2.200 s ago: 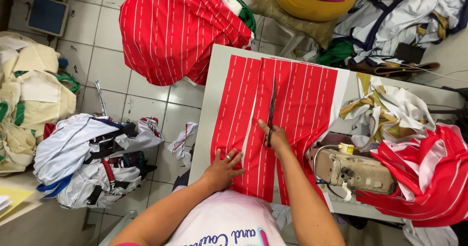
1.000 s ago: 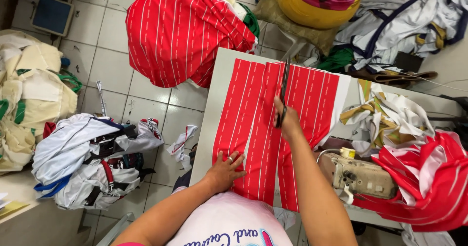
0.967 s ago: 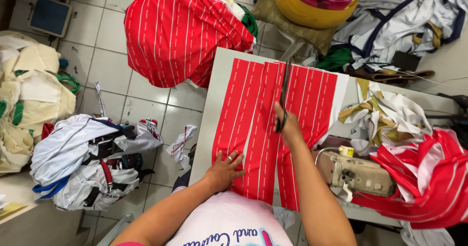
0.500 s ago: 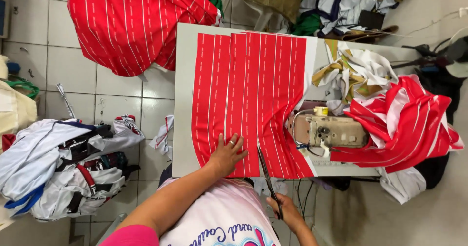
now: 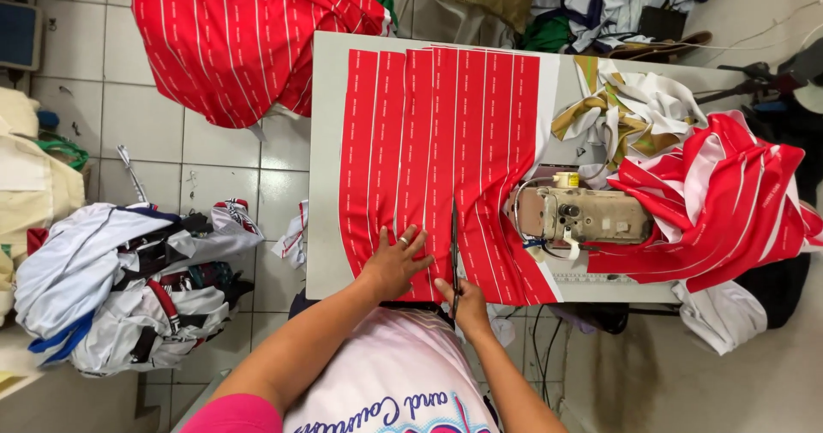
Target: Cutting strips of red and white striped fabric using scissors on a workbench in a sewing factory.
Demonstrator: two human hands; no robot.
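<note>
Where the head camera looks straight down, we see a grey sewing table [image 5: 326,167] standing on a pale tiled floor [image 5: 214,176], with one red fabric panel with thin white stripes [image 5: 429,141] spread flat over its left and middle part. Our left hand [image 5: 396,263] lies flat on the near edge of this panel, fingers spread wide, pressing the cloth and gripping nothing; a ring shows on one finger. Our right hand [image 5: 463,303] sits just beside it at the table's near edge, closed around the handles of one pair of dark scissors [image 5: 453,249], whose blades point away from us along a stripe and lie on the panel. One beige sewing machine [image 5: 583,217] stands on the right half of the table, touching the panel's right edge. Beside it we count one bundle of red and white cloth [image 5: 729,201] draped off the table's right side, and one crumpled heap of white and olive cloth [image 5: 634,107] behind the machine. Across the floor, one large mound of red striped fabric [image 5: 249,30] rises beyond the table's far left corner, and one pile of white and dark garments [image 5: 129,287] lies to our left. Whether the blades are parted is hard to make out, since they look like one thin dark line. Our pink shirt hides the handles' lower part, and the frame cuts off the far mound.
</note>
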